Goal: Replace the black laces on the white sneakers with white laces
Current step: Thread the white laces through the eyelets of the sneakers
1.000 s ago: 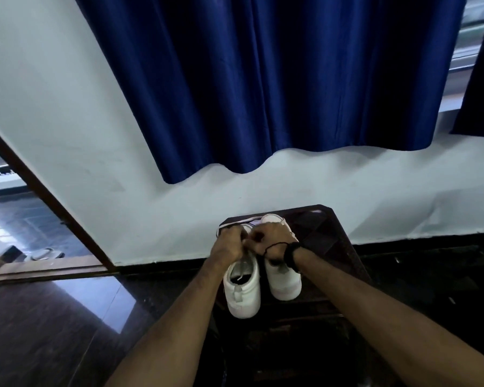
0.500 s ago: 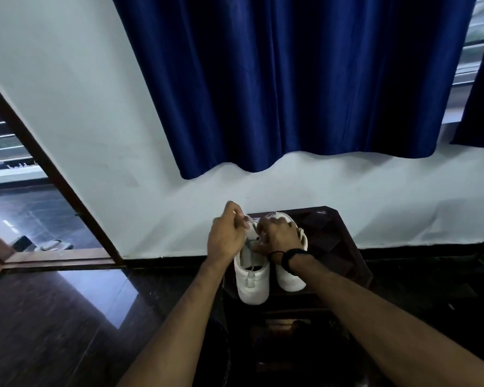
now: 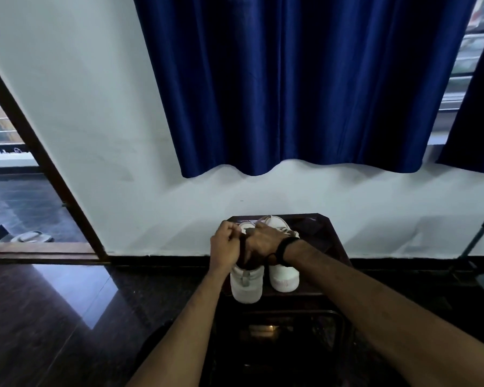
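Two white sneakers stand side by side, heels toward me, on a small dark wooden table. Both hands meet over the lacing of the left sneaker. My left hand has its fingers curled and pinches a lace at the shoe's top. My right hand, with a black band at the wrist, covers the tongue with fingers curled down onto the same lace. A dark strip shows between the two hands; the lace's colour is hard to tell. The right sneaker is untouched, its upper partly hidden by my right wrist.
The table stands against a white wall under a blue curtain. An open doorway at the left has a brown frame and sandals outside. A dark stand leans at the right. The floor is dark and glossy.
My left hand has come down from its raised pull and closed in against my right hand over the left sneaker. The view has shifted right.
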Demonstrator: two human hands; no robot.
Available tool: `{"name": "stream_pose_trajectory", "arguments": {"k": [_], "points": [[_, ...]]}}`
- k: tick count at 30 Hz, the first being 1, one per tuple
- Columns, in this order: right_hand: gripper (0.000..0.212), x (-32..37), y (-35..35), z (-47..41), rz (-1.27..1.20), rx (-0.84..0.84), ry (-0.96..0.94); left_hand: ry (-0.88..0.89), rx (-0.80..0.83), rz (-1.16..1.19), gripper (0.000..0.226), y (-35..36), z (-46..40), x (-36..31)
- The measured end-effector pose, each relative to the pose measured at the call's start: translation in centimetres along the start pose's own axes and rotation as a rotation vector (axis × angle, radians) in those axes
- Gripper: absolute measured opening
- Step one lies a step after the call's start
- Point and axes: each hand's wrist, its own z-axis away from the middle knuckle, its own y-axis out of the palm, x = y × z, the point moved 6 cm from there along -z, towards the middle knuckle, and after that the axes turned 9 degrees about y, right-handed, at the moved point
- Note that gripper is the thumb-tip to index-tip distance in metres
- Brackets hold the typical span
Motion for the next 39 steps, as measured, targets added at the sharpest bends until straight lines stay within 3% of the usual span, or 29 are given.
{"name": "stream_pose_trajectory", "arguments": {"k": [2, 4, 6, 10, 12, 18, 21, 32, 39], "points": [[0.029, 0.9, 0.3, -0.2, -0.042, 0.002, 0.002, -0.101, -0.002, 0.058, 0.013, -1.0, -0.9, 0.5], [0.014, 1.6, 0.2, -0.1, -0.003, -0.095, -0.027, -0.161, 0.015, 0.128, 0.013, -1.7, -1.1, 0.8], [0.013, 1.2, 0.5, 0.1, -0.112, -0.218, -0.009, -0.166, 0.053, 0.167, 0.012, -1.9, -1.0, 0.5], [0.008, -1.5, 1.0, 1.6, -0.885, -0.537, 0.189, -0.098, 0.107, 0.139, 0.014, -2.0, -1.6, 0.5], [0.004, -2.5, 0.5, 2.8, -1.077, -0.724, 0.291, -0.064, 0.108, 0.123, 0.013, -1.9, -1.9, 0.0], [0.006, -4.0, -0.8, 4.8, -1.156, -0.953, 0.434, 0.115, 0.161, 0.099, 0.011, -1.6, -2.1, -3.8], [0.005, -4.1, -2.0, 5.5, -1.116, -1.055, 0.403, 0.248, 0.171, 0.081, 0.010, -2.0, -2.2, -5.6], [0.008, -5.4, -1.4, 5.2, -1.183, -0.970, 0.511, 0.029, 0.057, 0.383, 0.007, 0.3, -1.8, -5.1], [0.011, -5.5, -1.7, 4.6, -1.136, -0.994, 0.462, -0.070, 0.040, 0.537, 0.005, 0.3, -2.0, -5.1]]}}
